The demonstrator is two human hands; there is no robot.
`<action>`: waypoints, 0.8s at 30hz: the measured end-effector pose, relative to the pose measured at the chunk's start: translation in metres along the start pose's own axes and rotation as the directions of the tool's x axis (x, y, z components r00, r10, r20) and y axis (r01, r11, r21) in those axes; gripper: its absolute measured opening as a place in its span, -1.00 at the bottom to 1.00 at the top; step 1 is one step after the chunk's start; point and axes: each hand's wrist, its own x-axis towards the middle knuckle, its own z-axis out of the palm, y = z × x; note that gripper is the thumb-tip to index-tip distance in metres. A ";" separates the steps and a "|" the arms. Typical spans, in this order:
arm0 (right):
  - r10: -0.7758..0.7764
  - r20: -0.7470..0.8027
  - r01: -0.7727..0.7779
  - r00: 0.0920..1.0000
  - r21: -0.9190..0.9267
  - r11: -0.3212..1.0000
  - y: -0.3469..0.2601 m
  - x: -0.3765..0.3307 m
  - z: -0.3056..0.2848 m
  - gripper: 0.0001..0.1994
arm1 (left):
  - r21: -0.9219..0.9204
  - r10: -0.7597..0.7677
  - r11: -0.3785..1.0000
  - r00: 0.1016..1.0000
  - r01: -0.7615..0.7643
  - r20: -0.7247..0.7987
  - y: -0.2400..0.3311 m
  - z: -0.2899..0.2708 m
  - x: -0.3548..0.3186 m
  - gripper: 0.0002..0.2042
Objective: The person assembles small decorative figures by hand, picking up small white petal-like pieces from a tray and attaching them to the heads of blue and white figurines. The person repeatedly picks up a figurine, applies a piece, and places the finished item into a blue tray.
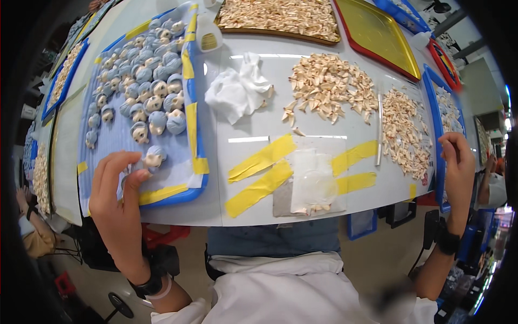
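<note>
At the front of the blue tray (198, 186) on the left lies one small doll head (155, 156) with blue-grey hair. My left hand (120, 181) is right beside it, thumb and forefinger apart, their tips at its edge; I cannot tell whether they touch it. Behind it, many similar doll heads (143, 73) fill the tray's lined bottom. My right hand (456, 156) is over the near part of the blue tray (427, 81) at the right, which holds small pale pieces (449, 110). Its fingers are curled in, and whatever they may hold is hidden.
Two piles of small cream pointed pieces (329, 86) (404, 132) lie on the white table (253, 210). Nearer are yellow tape strips (261, 170) around a taped-down clear sheet with a white pad (313, 181). A crumpled white cloth (237, 89), bottle (208, 35) and gold tray (377, 35) stand farther back.
</note>
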 end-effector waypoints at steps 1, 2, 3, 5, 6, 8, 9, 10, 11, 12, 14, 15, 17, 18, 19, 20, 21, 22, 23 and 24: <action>0.018 0.016 -0.019 1.000 0.047 0.999 -0.002 -0.002 -0.001 -0.92 | 0.014 0.015 1.000 0.997 -0.014 -0.073 -0.001 0.002 -0.001 -0.83; 0.039 0.032 -0.042 0.999 0.093 0.995 -0.005 -0.003 -0.003 -0.92 | 0.028 0.034 0.999 0.989 -0.030 -0.144 0.000 0.004 -0.002 -0.82; 0.060 0.049 -0.067 0.997 0.137 0.988 -0.008 -0.006 -0.004 -0.93 | 0.043 0.054 0.998 0.976 -0.046 -0.213 0.000 0.005 -0.003 -0.81; 0.093 0.046 -0.103 0.995 0.312 0.944 -0.014 -0.012 -0.006 -0.94 | -0.248 -0.055 0.969 0.969 -0.006 -0.239 0.002 0.005 -0.011 -0.77; 0.113 0.046 -0.122 0.993 0.396 0.910 -0.019 -0.015 -0.006 -0.94 | -0.446 -0.121 0.895 0.961 -0.003 -0.249 0.007 0.008 -0.015 -0.76; 0.096 0.063 -0.114 0.993 0.513 0.851 -0.041 -0.021 0.000 -0.92 | -0.686 -0.166 0.727 0.967 -0.011 -0.192 0.018 0.007 -0.025 -0.78; 0.087 0.066 -0.109 0.994 0.563 0.820 -0.057 -0.024 0.001 -0.91 | -0.755 -0.136 0.656 0.981 -0.018 -0.141 0.022 0.007 -0.030 -0.77; 0.106 0.089 -0.138 0.990 0.612 0.779 -0.067 -0.029 0.003 -0.89 | -0.825 -0.086 0.564 0.992 -0.024 -0.087 0.027 0.016 -0.034 -0.74; 0.067 0.109 -0.123 0.992 0.659 0.742 -0.076 -0.032 0.007 -0.89 | -0.885 -0.030 0.465 0.999 -0.021 -0.040 0.033 0.025 -0.038 -0.70; 0.006 0.145 -0.109 0.989 0.716 0.689 -0.090 -0.031 0.013 -0.89 | -0.877 -0.097 0.481 0.995 0.017 -0.034 0.043 0.028 -0.044 -0.63; -0.028 0.201 -0.133 0.979 0.741 0.659 -0.106 -0.034 0.022 -0.91 | -0.948 -0.142 0.243 0.974 0.207 0.176 0.062 0.032 -0.048 -0.60; -0.018 0.240 -0.167 0.971 0.724 0.669 -0.112 -0.034 0.029 -0.92 | -0.932 -0.186 0.118 0.930 0.342 0.318 0.075 0.031 -0.048 -0.58; -0.202 0.214 0.000 0.956 0.687 0.727 -0.119 -0.028 0.039 -0.89 | -0.911 -0.223 0.000 0.888 0.413 0.402 0.093 0.033 -0.045 -0.58; -0.307 0.218 0.101 0.926 0.642 0.760 -0.121 -0.025 0.042 -0.88 | -0.914 -0.206 -0.008 0.894 0.405 0.398 0.094 0.035 -0.045 -0.58; -0.348 0.211 0.167 0.914 0.585 0.793 -0.126 -0.025 0.045 -0.87 | -0.917 -0.188 -0.012 0.900 0.398 0.394 0.095 0.038 -0.045 -0.58; -0.390 0.204 0.236 0.898 0.524 0.819 -0.132 -0.025 0.049 -0.87 | -0.936 -0.135 0.033 0.930 0.350 0.343 0.092 0.043 -0.048 -0.59; -0.433 0.199 0.306 0.879 0.460 0.833 -0.137 -0.025 0.052 -0.86 | -0.938 -0.100 0.043 0.935 0.345 0.340 0.088 0.045 -0.050 -0.58; -0.457 0.180 0.360 0.871 0.400 0.843 -0.140 -0.023 0.055 -0.86 | -0.940 -0.064 0.052 0.940 0.338 0.335 0.084 0.047 -0.053 -0.58; -0.473 0.185 0.390 0.862 0.355 0.850 -0.142 -0.023 0.055 -0.86 | -0.942 -0.029 0.061 0.944 0.331 0.330 0.080 0.047 -0.054 -0.58; -0.487 0.190 0.418 0.853 0.310 0.854 -0.144 -0.022 0.055 -0.85 | -0.925 -0.060 0.014 0.923 0.381 0.379 0.081 0.044 -0.055 -0.57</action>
